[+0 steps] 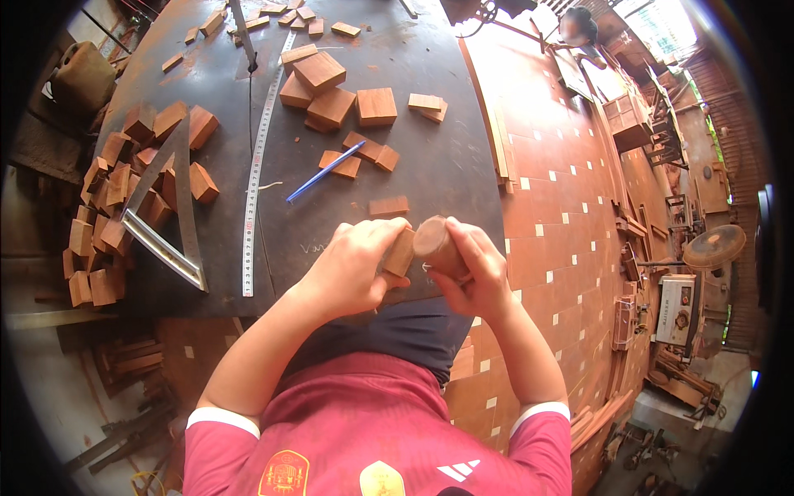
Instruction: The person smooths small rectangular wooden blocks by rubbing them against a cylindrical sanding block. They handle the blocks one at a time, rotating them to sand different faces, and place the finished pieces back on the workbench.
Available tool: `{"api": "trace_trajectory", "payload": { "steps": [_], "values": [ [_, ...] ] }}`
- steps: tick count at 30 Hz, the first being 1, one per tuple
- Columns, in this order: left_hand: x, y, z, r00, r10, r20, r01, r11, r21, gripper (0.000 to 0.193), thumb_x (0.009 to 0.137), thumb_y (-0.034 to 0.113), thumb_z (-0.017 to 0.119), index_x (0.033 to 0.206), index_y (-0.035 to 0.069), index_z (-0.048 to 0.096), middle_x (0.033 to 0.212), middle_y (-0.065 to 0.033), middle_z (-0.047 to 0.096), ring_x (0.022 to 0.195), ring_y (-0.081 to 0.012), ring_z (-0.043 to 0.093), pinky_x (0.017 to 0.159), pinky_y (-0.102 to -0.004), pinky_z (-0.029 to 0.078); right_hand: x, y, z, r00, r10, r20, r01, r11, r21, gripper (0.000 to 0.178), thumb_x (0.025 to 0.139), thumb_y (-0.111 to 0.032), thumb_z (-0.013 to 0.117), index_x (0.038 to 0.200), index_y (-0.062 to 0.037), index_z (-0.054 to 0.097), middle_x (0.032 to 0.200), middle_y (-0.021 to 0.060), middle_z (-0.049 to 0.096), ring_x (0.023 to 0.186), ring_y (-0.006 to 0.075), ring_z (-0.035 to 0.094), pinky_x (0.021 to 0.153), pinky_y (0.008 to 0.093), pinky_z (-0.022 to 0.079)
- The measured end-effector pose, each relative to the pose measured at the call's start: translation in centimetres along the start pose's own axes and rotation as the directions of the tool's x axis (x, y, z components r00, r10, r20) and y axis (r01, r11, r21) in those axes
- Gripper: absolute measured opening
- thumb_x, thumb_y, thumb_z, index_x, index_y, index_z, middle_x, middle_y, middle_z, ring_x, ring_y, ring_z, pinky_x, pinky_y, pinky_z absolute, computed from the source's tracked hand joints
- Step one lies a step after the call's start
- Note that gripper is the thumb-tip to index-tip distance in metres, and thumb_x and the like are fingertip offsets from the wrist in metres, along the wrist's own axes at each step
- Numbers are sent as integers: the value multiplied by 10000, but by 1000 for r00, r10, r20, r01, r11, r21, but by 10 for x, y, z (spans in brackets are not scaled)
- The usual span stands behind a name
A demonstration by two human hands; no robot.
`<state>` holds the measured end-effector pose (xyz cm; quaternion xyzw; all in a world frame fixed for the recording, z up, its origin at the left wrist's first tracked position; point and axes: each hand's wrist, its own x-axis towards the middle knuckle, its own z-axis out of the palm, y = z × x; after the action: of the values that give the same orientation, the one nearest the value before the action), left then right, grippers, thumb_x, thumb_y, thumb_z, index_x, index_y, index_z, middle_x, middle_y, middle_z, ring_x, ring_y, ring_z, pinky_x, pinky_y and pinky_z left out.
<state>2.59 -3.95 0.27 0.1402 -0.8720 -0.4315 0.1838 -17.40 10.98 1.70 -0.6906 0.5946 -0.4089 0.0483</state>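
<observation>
My left hand (357,263) is closed round a small reddish-brown wooden block (400,253), held over the near edge of the dark table. Right beside it, my right hand (481,271) grips a thicker wooden piece with a rounded end (438,245). The two pieces are close together; whether they touch I cannot tell. Just beyond my left hand lies a flat wooden block (389,206). Farther off, a blue pen (325,172) rests across another small block (341,164).
A steel rule (258,157) runs along the dark table (463,149). On its left, a metal triangular frame (187,207) lies against many heaped blocks (116,186). Stacked blocks (319,73) stand farther back. A tiled floor (546,198) spreads to the right, with a person (579,29) in the distance.
</observation>
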Motion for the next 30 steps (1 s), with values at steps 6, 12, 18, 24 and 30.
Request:
{"api": "trace_trajectory", "payload": {
  "steps": [6, 12, 18, 24, 30],
  "values": [
    [-2, -4, 4, 999, 30, -17, -30, 999, 24, 699, 759, 160, 921, 1359, -10, 605, 1269, -220, 700, 1210, -425, 652, 1013, -484, 497, -19, -7, 11, 993, -116, 26, 113, 989, 91, 729, 777, -36, 869, 1443, 26, 578, 1190, 253, 680, 1060, 435, 699, 912, 468, 598],
    [-1, -5, 3, 999, 32, -13, -32, 999, 33, 682, 759, 142, 918, 1348, -11, 610, 1255, -219, 706, 1211, -426, 655, 1015, -470, 496, -23, -24, 22, 998, -54, 14, 51, 985, 165, 754, 781, -40, 872, 1463, 25, 558, 1178, 241, 682, 1047, 417, 706, 898, 463, 599],
    [1, 1, 0, 1000, 10, 8, -9, 999, -38, 686, 756, 165, 924, 1340, -15, 612, 1246, -219, 708, 1205, -425, 659, 1013, -472, 502, -14, -8, 16, 996, -68, -58, 71, 996, 50, 714, 789, -40, 862, 1441, 31, 580, 1202, 274, 680, 1057, 446, 698, 901, 478, 601],
    [3, 4, -2, 1000, 14, 4, -14, 1000, -14, 650, 713, -8, 798, 1335, -26, 610, 1256, -226, 706, 1193, -432, 664, 1001, -484, 516, -9, -1, 10, 998, 3, -65, 0, 999, 36, 717, 772, -34, 874, 1427, 31, 592, 1195, 279, 677, 1057, 447, 701, 894, 475, 603],
    [2, 2, -1, 999, 38, 6, -38, 999, -10, 615, 743, 12, 801, 1328, -29, 615, 1257, -239, 703, 1190, -435, 666, 998, -488, 520, -20, -10, 15, 998, -44, -54, 48, 997, 67, 727, 792, -35, 857, 1457, 37, 574, 1179, 265, 683, 1058, 431, 704, 919, 478, 590]
  ]
}}
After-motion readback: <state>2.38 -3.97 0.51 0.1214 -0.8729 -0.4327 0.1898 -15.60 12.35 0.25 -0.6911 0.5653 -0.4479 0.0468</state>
